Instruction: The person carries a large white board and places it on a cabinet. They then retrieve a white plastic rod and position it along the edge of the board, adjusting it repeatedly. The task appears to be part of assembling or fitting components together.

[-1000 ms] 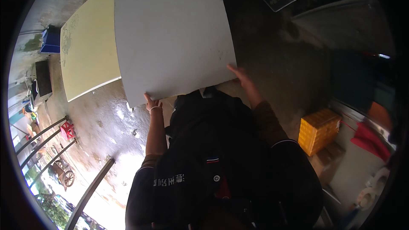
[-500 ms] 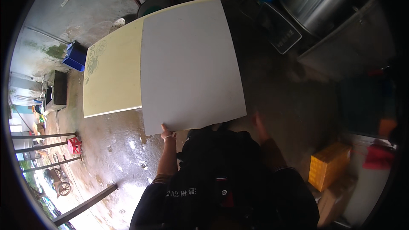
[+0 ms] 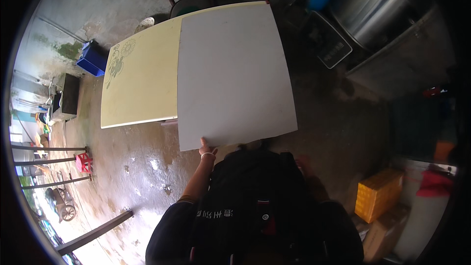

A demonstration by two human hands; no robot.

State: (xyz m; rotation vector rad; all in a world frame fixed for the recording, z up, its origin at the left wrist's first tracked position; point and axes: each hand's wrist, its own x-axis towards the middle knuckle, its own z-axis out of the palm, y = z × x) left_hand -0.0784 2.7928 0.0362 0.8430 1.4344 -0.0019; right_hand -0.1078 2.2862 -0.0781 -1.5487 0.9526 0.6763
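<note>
A large pale grey sheet (image 3: pixel 235 78), paper or thin board, lies over the right part of a cream tabletop (image 3: pixel 140 78) with a floral print in its left corner. Its near edge reaches past the table toward me. My left hand (image 3: pixel 207 149) pinches that edge near the sheet's near left corner, thumb on top and the other fingers mostly hidden underneath. A light band circles the wrist. Low beside my body, apart from the sheet, is my right hand (image 3: pixel 303 164), dim and partly hidden, its fingers unclear.
Behind the table stands a chair (image 3: pixel 189 2). A blue bin (image 3: pixel 92 59) is by the left wall, and a red stool (image 3: pixel 84 162) farther left. A metal drum (image 3: pixel 373 10) and a dark panel (image 3: pixel 327 39) are back right. A yellow box (image 3: pixel 379 194) sits at right on wet-looking floor.
The view has shifted, so the table and sheet appear farther right. My left hand still grips the sheet's near edge. My right hand has drawn back closer to my body.
</note>
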